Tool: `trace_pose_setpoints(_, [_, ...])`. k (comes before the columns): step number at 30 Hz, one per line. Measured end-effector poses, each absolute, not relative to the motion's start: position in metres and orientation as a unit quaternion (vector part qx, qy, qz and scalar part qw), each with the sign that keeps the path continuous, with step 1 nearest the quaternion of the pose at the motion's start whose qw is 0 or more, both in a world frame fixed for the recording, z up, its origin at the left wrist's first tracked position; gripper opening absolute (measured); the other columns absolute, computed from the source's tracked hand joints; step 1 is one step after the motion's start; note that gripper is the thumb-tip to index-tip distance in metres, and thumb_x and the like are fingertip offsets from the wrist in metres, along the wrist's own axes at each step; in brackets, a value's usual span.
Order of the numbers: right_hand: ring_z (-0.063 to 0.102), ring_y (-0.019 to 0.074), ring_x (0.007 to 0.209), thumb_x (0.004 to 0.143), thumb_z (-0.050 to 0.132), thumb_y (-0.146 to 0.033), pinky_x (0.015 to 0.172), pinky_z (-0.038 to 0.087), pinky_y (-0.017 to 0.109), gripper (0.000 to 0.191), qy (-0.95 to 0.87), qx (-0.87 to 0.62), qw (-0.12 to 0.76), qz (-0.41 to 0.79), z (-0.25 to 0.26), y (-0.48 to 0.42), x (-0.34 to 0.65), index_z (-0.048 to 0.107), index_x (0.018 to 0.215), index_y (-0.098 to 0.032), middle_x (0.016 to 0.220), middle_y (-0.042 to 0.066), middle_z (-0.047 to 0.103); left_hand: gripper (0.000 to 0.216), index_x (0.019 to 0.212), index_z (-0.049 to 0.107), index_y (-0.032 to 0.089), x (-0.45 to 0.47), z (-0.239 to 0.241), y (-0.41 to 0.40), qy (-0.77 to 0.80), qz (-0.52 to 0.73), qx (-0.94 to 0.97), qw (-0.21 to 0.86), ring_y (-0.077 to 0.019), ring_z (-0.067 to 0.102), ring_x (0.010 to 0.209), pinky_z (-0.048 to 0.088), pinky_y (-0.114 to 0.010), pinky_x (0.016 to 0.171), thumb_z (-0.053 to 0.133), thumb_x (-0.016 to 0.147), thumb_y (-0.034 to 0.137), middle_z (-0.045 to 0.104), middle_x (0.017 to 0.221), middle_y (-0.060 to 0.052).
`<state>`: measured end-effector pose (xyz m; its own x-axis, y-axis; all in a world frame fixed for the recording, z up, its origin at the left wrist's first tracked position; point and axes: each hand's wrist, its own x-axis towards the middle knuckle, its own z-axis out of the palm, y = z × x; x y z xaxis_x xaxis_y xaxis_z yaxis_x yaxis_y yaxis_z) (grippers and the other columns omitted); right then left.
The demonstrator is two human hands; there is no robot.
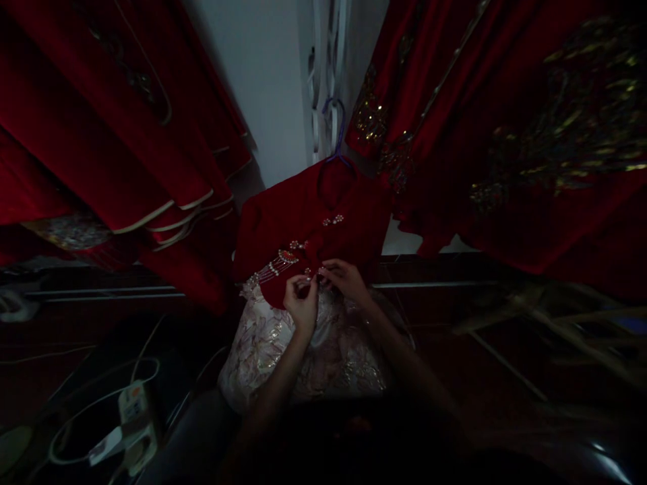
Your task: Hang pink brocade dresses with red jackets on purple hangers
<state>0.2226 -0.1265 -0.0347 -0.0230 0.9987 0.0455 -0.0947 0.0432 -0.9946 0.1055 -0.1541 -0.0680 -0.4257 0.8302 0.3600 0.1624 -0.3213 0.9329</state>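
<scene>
A red jacket (283, 215) hangs from a purple hanger (337, 111), its front facing me. Pearl-like fastenings run down its front, a closed-looking upper one (333, 220) among them. Beaded tassels (275, 264) decorate the left part in view. At the lower front opening, my left hand (302, 303) pinches a small beaded fastening (307, 272) between thumb and fingertips. My right hand (344, 279) is closed too, its fingertips pinching the same fastening from the right. The dim light and the fingers hide its detail. Below both hands spreads a pale, shiny floral skirt (267, 337).
Red garments with pale piping (126, 155) hang at the left; red ones with gold sequins (571, 121) hang at the right. A power strip (135, 411) with white cables lies at lower left. A wooden frame (530, 306) stands at right.
</scene>
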Motion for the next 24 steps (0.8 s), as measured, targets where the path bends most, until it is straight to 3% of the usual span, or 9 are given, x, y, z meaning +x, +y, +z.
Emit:
trace_pose_setpoints(3, [0.068, 0.0135, 0.065, 0.066, 0.076, -0.039, 0.055, 0.057, 0.024, 0.033, -0.490, -0.441, 0.511, 0.552, -0.019, -0.133, 0.233, 0.065, 0.092, -0.020, 0.080, 0.001, 0.070, 0.016, 0.094, 0.058, 0.022, 0.097, -0.058, -0.149, 0.496, 0.627, 0.531, 0.280, -0.0147, 0.063, 0.081, 0.053, -0.029, 0.079, 0.060, 0.081, 0.033, 0.063, 0.090, -0.004])
trace_pose_setpoints(7, [0.069, 0.0133, 0.067, 0.066, 0.076, -0.038, 0.059, 0.058, 0.025, 0.032, -0.493, -0.436, 0.495, 0.567, -0.007, -0.135, 0.238, 0.066, 0.091, -0.019, 0.079, 0.001, 0.070, 0.016, 0.092, 0.059, 0.023, 0.097, -0.051, -0.140, 0.498, 0.598, 0.560, 0.284, -0.0133, 0.061, 0.075, 0.053, -0.027, 0.074, 0.063, 0.078, 0.028, 0.061, 0.083, -0.002])
trace_pose_setpoints(11, [0.068, 0.0125, 0.067, 0.068, 0.075, -0.040, 0.059, 0.059, 0.024, 0.032, -0.499, -0.467, 0.525, 0.507, -0.016, -0.129, 0.239, 0.067, 0.091, -0.020, 0.076, -0.001, 0.068, 0.014, 0.093, 0.061, 0.024, 0.102, -0.048, -0.140, 0.507, 0.552, 0.610, 0.258, -0.0121, 0.057, 0.069, 0.051, -0.025, 0.068, 0.061, 0.080, 0.027, 0.058, 0.084, -0.001])
trace_pose_setpoints(17, [0.067, 0.0109, 0.061, 0.063, 0.077, -0.042, 0.059, 0.058, 0.023, 0.038, -0.465, -0.437, 0.530, 0.558, -0.029, -0.120, 0.253, 0.065, 0.090, -0.019, 0.073, -0.002, 0.067, 0.019, 0.097, 0.067, 0.024, 0.111, -0.053, -0.145, 0.522, 0.537, 0.629, 0.207, -0.0124, 0.056, 0.072, 0.052, -0.024, 0.063, 0.064, 0.080, 0.032, 0.050, 0.093, -0.004])
trace_pose_setpoints(24, [0.067, 0.0112, 0.064, 0.059, 0.080, -0.044, 0.069, 0.059, 0.027, 0.043, -0.416, -0.407, 0.530, 0.617, -0.041, -0.110, 0.267, 0.064, 0.089, -0.018, 0.074, -0.002, 0.068, 0.020, 0.094, 0.063, 0.019, 0.139, -0.063, -0.145, 0.520, 0.592, 0.550, 0.277, -0.0121, 0.062, 0.079, 0.055, -0.022, 0.068, 0.065, 0.079, 0.031, 0.063, 0.088, -0.002])
